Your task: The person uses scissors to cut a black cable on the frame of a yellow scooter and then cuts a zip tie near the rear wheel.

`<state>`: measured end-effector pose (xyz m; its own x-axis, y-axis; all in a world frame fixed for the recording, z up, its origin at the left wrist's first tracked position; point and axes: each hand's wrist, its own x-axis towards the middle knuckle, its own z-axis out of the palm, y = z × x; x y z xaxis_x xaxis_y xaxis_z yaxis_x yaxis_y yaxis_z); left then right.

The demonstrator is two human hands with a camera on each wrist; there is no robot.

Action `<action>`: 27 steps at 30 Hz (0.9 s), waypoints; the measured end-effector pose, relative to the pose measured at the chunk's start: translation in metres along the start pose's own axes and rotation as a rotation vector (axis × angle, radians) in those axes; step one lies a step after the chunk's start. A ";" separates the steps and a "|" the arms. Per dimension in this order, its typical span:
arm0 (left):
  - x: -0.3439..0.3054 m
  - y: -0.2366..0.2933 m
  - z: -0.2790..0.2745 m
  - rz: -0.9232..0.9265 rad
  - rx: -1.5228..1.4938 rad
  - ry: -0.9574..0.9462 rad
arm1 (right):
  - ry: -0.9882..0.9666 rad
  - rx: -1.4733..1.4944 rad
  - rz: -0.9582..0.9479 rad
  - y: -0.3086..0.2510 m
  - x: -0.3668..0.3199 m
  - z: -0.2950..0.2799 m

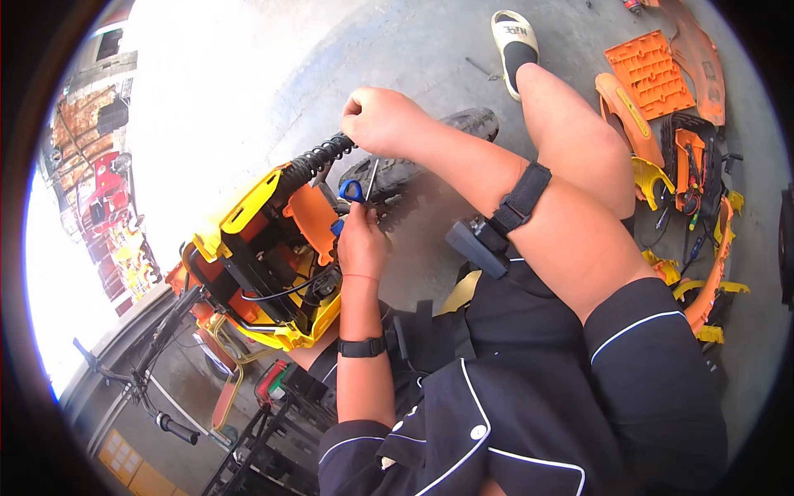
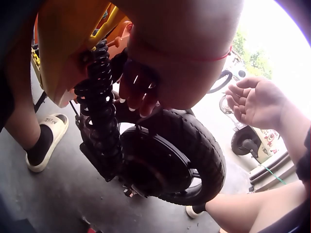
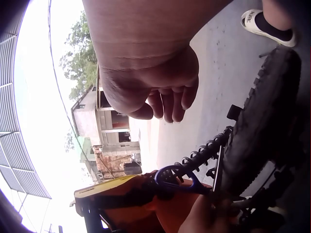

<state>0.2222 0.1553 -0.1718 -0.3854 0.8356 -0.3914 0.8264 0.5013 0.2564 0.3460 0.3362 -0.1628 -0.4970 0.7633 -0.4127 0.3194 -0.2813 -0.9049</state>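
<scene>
My left hand [image 1: 362, 244] grips a blue-handled tool [image 1: 351, 191] beside the yellow-and-orange body of a small vehicle. In the right wrist view the tool's blue loop [image 3: 181, 179] and thin metal shaft [image 3: 218, 170] stand out from the fingers. A black coil shock absorber [image 1: 318, 157] runs close by, near the black tyre [image 2: 206, 145]. My right hand [image 1: 385, 122] is raised over the shock's far end in the head view; in the right wrist view its fingers hang loosely curled, holding nothing, apart from the shock [image 3: 201, 154].
Orange and yellow panels [image 1: 649, 74] and a black tray with tools [image 1: 693, 161] lie on the floor at the right. Handlebars [image 1: 136, 380] extend at lower left. A sandalled foot [image 1: 514, 41] rests on the floor beyond the wheel.
</scene>
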 end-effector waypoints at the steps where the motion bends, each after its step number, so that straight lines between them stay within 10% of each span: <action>1: 0.000 0.003 -0.003 -0.008 0.090 0.017 | 0.008 0.005 -0.012 0.001 0.000 0.002; 27: 0.001 -0.002 -0.007 -0.091 0.104 0.006 | 0.012 0.011 -0.054 0.001 -0.006 0.000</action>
<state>0.2171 0.1562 -0.1668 -0.4633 0.7892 -0.4032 0.8257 0.5496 0.1271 0.3494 0.3314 -0.1616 -0.5032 0.7847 -0.3620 0.2834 -0.2459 -0.9270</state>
